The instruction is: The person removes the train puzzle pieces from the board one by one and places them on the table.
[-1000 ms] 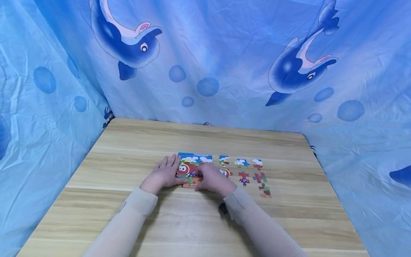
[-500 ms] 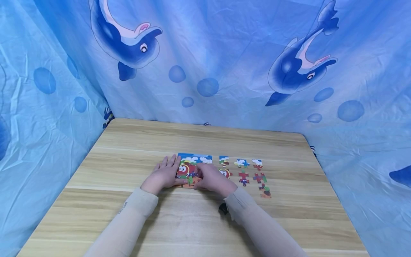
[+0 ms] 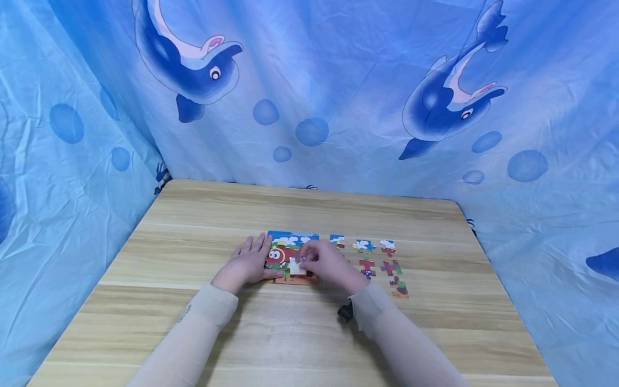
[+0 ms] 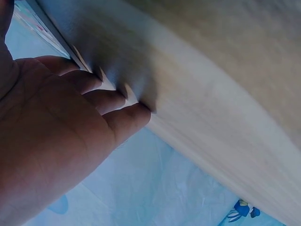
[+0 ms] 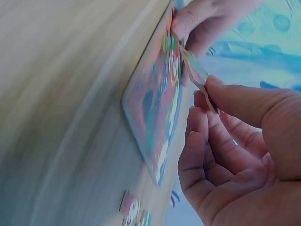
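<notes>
In the head view a colourful jigsaw puzzle (image 3: 285, 235) in its flat tray lies on the wooden table. My left hand (image 3: 245, 263) rests at its left side with the fingers spread and fairly straight; the thumb lies along the lower left edge. Between thumb and fingertips my right hand (image 3: 331, 264) pinches a puzzle piece (image 3: 296, 266), tilted and raised over the right part of the puzzle. From the right wrist view, the puzzle piece (image 5: 195, 70) is seen nearly edge-on, apart from the tray (image 5: 141, 149). The right hand partly covers the puzzle.
Several loose puzzle pieces (image 3: 365, 246) lie spread in rough rows to the right of the tray, some partly hidden by the right hand. The wooden table (image 3: 271, 333) reaches back to a blue dolphin-print curtain (image 3: 358, 75).
The right hand has lifted a puzzle piece up out of the puzzle and shifted slightly right, tilting the piece into view. The left hand has stayed in place.
</notes>
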Action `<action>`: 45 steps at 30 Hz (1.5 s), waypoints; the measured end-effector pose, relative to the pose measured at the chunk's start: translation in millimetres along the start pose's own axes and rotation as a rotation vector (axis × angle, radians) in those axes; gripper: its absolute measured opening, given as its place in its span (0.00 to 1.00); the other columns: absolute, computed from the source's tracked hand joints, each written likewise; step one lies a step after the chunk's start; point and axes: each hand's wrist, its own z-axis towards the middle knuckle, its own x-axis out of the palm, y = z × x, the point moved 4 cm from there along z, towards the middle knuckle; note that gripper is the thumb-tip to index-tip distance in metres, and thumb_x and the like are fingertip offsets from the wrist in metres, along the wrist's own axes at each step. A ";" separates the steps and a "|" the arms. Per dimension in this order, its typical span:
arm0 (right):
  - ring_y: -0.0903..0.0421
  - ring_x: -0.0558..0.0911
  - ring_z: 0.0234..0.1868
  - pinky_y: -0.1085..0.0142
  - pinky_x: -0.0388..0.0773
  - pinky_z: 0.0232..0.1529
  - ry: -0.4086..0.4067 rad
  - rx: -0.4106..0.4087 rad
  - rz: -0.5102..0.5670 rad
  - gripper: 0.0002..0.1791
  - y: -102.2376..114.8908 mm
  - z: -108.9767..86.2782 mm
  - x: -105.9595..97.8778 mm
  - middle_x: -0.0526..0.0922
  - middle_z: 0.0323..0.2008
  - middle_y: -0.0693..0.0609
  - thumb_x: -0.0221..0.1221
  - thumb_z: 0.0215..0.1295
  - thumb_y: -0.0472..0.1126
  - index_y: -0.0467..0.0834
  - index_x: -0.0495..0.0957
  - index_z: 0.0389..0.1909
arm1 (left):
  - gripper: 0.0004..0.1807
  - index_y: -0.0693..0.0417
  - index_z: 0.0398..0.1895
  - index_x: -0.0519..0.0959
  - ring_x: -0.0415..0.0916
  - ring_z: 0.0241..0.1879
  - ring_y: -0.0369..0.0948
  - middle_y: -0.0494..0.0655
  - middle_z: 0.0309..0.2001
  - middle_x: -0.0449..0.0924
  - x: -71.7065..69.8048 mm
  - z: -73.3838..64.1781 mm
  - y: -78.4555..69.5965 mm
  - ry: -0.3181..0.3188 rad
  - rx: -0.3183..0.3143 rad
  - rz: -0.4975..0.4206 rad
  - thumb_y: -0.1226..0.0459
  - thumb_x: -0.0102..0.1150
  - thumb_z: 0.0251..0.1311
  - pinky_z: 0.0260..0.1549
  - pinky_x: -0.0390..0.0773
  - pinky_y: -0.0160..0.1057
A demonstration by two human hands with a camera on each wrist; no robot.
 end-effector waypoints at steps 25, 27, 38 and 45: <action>0.49 0.84 0.32 0.61 0.76 0.30 -0.093 0.120 0.063 0.07 -71.0 -70.0 -87.7 0.86 0.29 0.50 0.72 0.62 0.35 0.40 0.82 0.36 | 0.68 0.42 0.84 0.37 0.21 0.75 0.65 0.53 0.82 0.28 16.7 16.7 21.2 -0.025 -0.089 -0.026 0.20 0.52 0.48 0.61 0.26 0.77; 0.51 0.83 0.32 0.62 0.76 0.31 -0.083 0.147 0.043 0.08 -76.0 -76.1 -93.5 0.86 0.30 0.50 0.73 0.60 0.35 0.41 0.83 0.35 | 0.68 0.40 0.84 0.36 0.20 0.76 0.65 0.51 0.82 0.28 19.2 19.0 24.0 -0.026 -0.097 -0.025 0.20 0.52 0.47 0.61 0.26 0.77; 0.55 0.76 0.22 0.61 0.74 0.21 -0.026 0.250 -0.072 0.08 -91.3 -93.7 -101.4 0.83 0.27 0.51 0.76 0.55 0.38 0.45 0.85 0.31 | 0.69 0.39 0.84 0.35 0.19 0.75 0.64 0.50 0.82 0.26 21.0 21.1 26.1 -0.004 -0.104 -0.017 0.20 0.52 0.46 0.60 0.25 0.77; 0.55 0.76 0.24 0.61 0.74 0.25 -0.073 0.210 -0.178 0.10 -87.4 -91.1 -95.5 0.80 0.23 0.53 0.77 0.51 0.33 0.44 0.83 0.25 | 0.68 0.39 0.84 0.36 0.21 0.76 0.64 0.50 0.82 0.28 18.6 16.7 22.2 -0.013 -0.103 -0.014 0.20 0.51 0.47 0.61 0.26 0.77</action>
